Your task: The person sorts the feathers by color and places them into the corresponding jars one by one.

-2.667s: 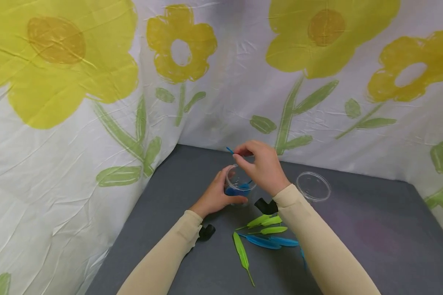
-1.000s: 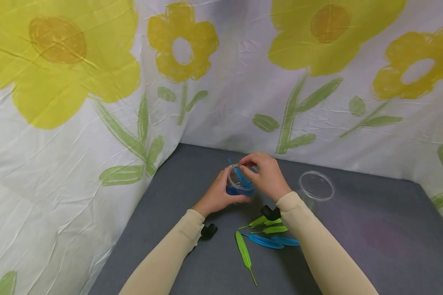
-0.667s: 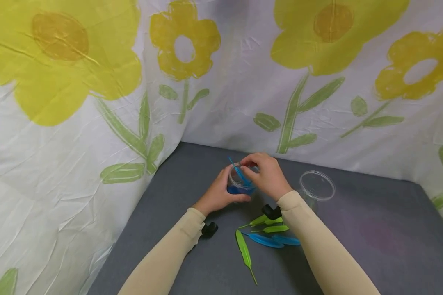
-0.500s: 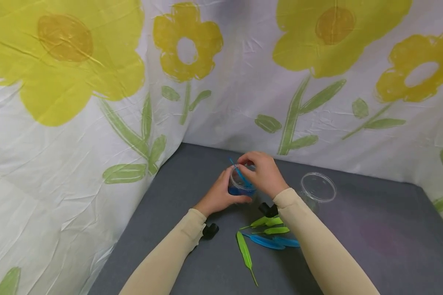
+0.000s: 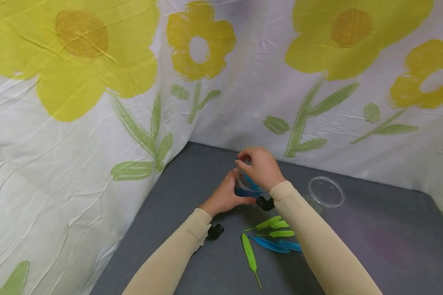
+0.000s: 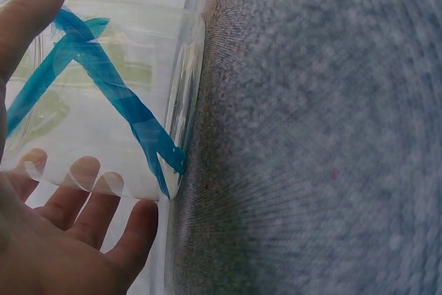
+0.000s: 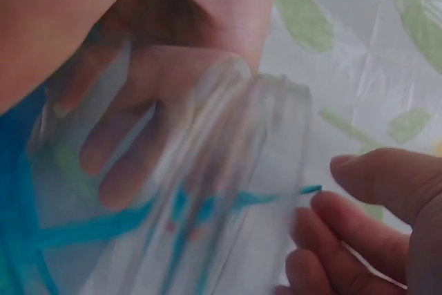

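A clear plastic jar stands on the table with several blue feathers inside. My left hand grips its side, thumb on one face and fingers on the other. Just above the rim is my right hand, its thumb and forefinger bent toward each other with a small gap. In the right wrist view, one blue feather leans through the jar mouth, and its quill tip reaches the forefinger while the thumb sits apart. That hand hides part of the jar mouth in the head view.
Several green feathers and blue feathers lie on the grey table before the jar. A second clear container stands to the right. Flower-printed cloth hangs behind and at left. Black wrist mounts stick out under the sleeves.
My right hand has lowered a blue feather into the jar, then opened its pinch and lifted slightly. My left hand has kept its hold on the jar. The head view has shifted a little.
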Demonstrator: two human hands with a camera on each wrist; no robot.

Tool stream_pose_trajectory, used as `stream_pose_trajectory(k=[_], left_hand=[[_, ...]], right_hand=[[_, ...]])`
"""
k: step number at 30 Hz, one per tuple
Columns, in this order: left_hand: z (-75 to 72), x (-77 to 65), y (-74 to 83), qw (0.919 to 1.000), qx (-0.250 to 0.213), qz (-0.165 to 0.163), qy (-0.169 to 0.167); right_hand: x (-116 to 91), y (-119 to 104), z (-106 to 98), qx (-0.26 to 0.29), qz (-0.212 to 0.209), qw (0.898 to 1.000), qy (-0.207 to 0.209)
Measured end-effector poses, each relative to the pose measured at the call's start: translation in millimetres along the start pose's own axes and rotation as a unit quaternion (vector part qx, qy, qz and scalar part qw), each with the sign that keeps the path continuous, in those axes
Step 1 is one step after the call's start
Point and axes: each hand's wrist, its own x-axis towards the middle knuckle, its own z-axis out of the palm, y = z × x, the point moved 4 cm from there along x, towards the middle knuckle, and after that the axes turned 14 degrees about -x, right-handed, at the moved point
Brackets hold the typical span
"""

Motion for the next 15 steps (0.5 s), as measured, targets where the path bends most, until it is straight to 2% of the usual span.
stream_pose_trajectory(k=[5,15], left_hand=[[1.8,1.1,1.1,0.9998,-0.001,0.018,-0.004],[-0.8,-0.1,2.5,0.9998,-0.012,0.014,-0.006]], right_hand=[[2.9,-2.9,5.4,-0.010,0.011,1.000,0.006],[3.4,-2.8,5.1,0.018,0.029,0.999,-0.015]])
